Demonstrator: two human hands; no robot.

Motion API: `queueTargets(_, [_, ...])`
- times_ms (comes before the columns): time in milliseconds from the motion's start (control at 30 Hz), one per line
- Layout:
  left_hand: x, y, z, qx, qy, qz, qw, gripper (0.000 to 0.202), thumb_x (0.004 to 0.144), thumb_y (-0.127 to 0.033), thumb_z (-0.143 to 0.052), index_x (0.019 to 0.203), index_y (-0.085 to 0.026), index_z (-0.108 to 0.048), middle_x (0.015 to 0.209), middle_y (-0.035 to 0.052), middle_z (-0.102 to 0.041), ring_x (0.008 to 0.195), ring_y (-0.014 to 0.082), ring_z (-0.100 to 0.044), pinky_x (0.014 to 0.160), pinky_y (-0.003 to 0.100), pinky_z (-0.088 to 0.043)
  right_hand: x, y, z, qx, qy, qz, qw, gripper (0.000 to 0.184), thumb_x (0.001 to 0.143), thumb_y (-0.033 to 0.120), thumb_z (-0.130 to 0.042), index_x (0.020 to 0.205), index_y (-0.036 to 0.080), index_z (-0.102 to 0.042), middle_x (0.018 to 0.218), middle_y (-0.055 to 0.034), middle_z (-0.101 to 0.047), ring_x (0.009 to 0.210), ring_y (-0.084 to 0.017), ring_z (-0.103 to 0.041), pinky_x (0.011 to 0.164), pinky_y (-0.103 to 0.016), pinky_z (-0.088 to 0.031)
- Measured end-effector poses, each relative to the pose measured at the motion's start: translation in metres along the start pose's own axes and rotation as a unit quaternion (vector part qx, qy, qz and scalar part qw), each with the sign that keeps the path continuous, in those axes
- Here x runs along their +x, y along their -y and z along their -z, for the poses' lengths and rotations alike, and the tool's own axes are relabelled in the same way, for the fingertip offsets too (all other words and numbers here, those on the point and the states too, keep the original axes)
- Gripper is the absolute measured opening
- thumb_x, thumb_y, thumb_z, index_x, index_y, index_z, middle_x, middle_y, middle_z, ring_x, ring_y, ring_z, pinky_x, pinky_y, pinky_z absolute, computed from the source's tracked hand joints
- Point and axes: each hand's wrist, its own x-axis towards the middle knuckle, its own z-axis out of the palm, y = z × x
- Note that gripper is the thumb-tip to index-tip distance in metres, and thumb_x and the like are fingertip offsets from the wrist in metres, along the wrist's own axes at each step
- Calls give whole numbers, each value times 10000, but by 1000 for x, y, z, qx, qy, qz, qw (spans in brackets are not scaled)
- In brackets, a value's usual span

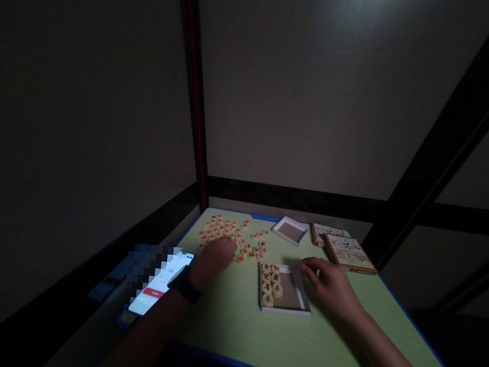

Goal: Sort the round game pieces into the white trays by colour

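My left hand [218, 254], with a dark watch on the wrist, reaches down among loose round Chinese chess pieces [243, 243]. Its fingers are curled, and whatever they hold is hidden beneath the hand. A shallow open box [283, 311] lies in front of me, with several black-lettered pieces [266, 288] in two columns along its left side; brown bottom shows on the right. At that box's far right corner my right hand [326, 279] has thumb and forefinger closed together, seemingly pinching the rim.
Behind stands another shallow box part [289, 231]. Two printed game boxes [350, 252] lie at the back right, one overlapping the other. A lit phone [162, 285] rests at the table's left edge. The greenish table [224, 319] has a blue rim, with walls behind and left.
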Motion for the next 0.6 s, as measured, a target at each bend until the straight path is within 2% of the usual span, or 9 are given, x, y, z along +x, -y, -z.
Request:
queueTargets(100, [-6,-3,-1,-1,-26,-13,1000,236,869,-22,-446,986,-154,-603,1080,113,-647,1057,228,-586,961,360,-468,-1,1,1,4,0,-2,1000,308,881,375,-480,865,190,-726,851,-91,-757,760,-229,-687,705,-329,-501])
queueTargets(200, [-13,-14,5,-40,-82,-21,996,266,884,-3,-415,1022,-158,-581,1094,103,-648,1065,213,-587,984,363,-458,-1,5,-2,24,-6,-14,1000,305,876,386,-499,853,187,-728,855,-93,-758,770,-234,-684,720,-337,-500])
queueTargets(267, [-17,-28,13,-87,-96,-1,992,222,925,-43,-405,1016,-156,-573,1061,96,-658,1014,202,-610,946,350,-478,1,13,-9,66,1,-31,997,304,877,403,-516,841,184,-725,846,-85,-757,761,-227,-680,722,-333,-502])
queueTargets(367, [-19,-56,24,-159,-85,33,983,128,962,-156,-462,1020,-166,-575,1009,83,-674,960,204,-640,866,329,-505,4,29,-24,173,29,-60,983,315,864,448,-569,917,174,-715,833,-67,-753,743,-211,-679,697,-310,-514])
queueTargets(467, [-20,-82,27,-212,-120,3,970,115,957,-193,-498,1033,-185,-583,1019,67,-681,965,200,-644,866,325,-505,8,45,-39,256,32,-77,963,393,835,504,-617,1018,164,-691,797,-54,-743,713,-202,-673,658,-296,-518])
queueTargets(600, [-22,-94,22,-256,-177,-40,949,121,947,-205,-520,1027,-206,-611,1050,52,-685,992,186,-640,907,314,-495,10,51,-46,302,20,-110,947,415,797,557,-642,905,158,-686,776,-63,-728,694,-197,-657,637,-293,-508])
